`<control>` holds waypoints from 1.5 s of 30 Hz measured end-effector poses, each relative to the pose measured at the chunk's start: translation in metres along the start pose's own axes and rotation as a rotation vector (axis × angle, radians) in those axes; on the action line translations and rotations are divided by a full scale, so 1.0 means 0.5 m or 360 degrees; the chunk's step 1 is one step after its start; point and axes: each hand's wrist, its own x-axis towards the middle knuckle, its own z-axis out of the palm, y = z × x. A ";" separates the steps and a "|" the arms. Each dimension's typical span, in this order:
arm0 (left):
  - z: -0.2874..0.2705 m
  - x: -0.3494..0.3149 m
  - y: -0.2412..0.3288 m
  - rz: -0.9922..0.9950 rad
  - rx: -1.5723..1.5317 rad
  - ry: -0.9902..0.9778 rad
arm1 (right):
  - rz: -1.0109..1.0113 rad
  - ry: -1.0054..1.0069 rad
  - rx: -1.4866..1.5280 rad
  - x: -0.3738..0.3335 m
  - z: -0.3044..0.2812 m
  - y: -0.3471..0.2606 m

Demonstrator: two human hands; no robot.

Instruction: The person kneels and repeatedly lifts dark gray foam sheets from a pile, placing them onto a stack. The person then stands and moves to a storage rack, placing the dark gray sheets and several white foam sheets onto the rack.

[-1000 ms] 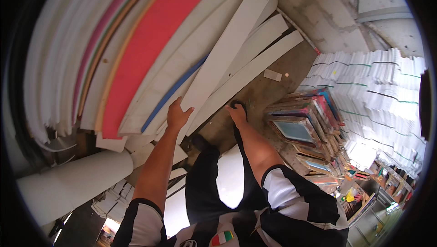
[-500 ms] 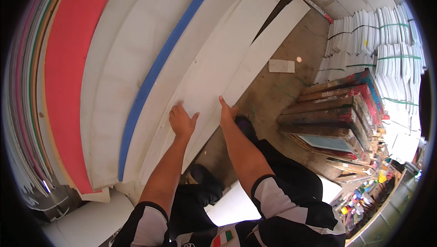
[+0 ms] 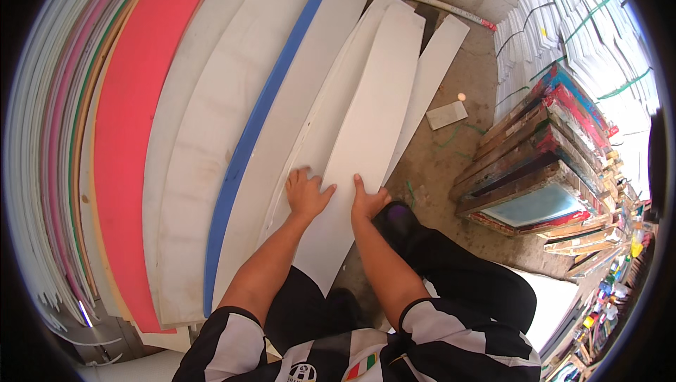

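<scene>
A long white board (image 3: 377, 90) stands tilted in front of other pale boards, running up toward the far wall. My left hand (image 3: 308, 193) is on its left edge, thumb over the face and bent fingers at the neighbouring white board (image 3: 320, 128). On the opposite edge, my right hand (image 3: 367, 201) grips with the thumb on the face; its other fingers are partly hidden at the edge. Right of the held board, a narrower white strip (image 3: 431, 79) slants down behind it.
Leaning sheets on the left include a blue-edged panel (image 3: 264, 111) and a red panel (image 3: 134, 121). Stacked wooden frames (image 3: 535, 149) and strapped white bundles (image 3: 556, 23) stand on the right. A small pale block (image 3: 446, 115) lies on the floor near green strapping.
The front white board has swung clear of the boards behind and now overlaps the narrow strip. Both hands have moved slightly right and nearer in the view, which has also shifted.
</scene>
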 end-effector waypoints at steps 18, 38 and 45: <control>-0.017 0.148 -0.007 -0.0473 -0.0221 -0.0313 | 0.0334 -0.0428 0.0569 -0.026 -0.035 -0.011; -0.028 0.044 -0.114 -0.0680 -0.1292 -0.0562 | 0.0455 -0.0134 -0.0382 0.076 0.039 -0.104; -0.154 0.021 -0.110 -0.0782 -0.1737 -0.0689 | 0.0210 -0.0275 -0.0522 0.114 0.020 -0.074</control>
